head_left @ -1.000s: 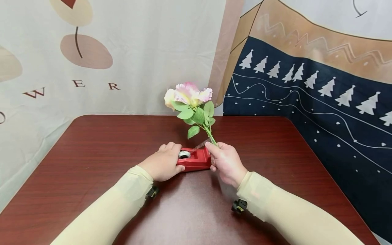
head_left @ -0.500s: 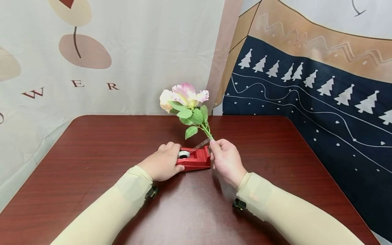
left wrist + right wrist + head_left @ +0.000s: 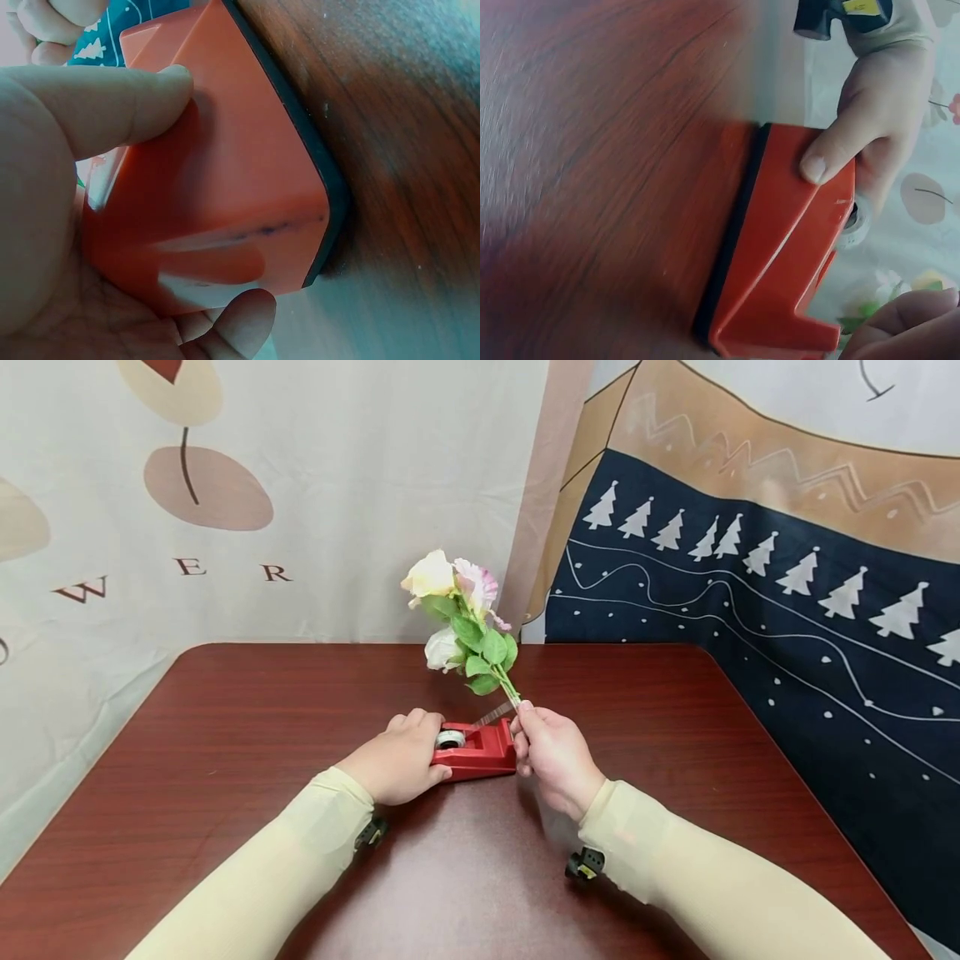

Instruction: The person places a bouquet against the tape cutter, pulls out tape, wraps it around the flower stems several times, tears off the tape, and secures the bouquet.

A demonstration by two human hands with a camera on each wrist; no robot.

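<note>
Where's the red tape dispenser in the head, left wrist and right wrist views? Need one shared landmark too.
Head: red tape dispenser near the middle, just below centre.
Left wrist: dispenser large, filling the middle and reaching the top edge.
Right wrist: dispenser mostly in the lower half, slightly right of centre, reaching the bottom edge.
Shared landmark: the left hand, gripping it in all three.

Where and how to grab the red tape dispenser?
Red tape dispenser: probably the end by the tape roll, from the left, thumb on the flat near wall, where the left grip holds; the tape strip slants up over the opposite end.
</note>
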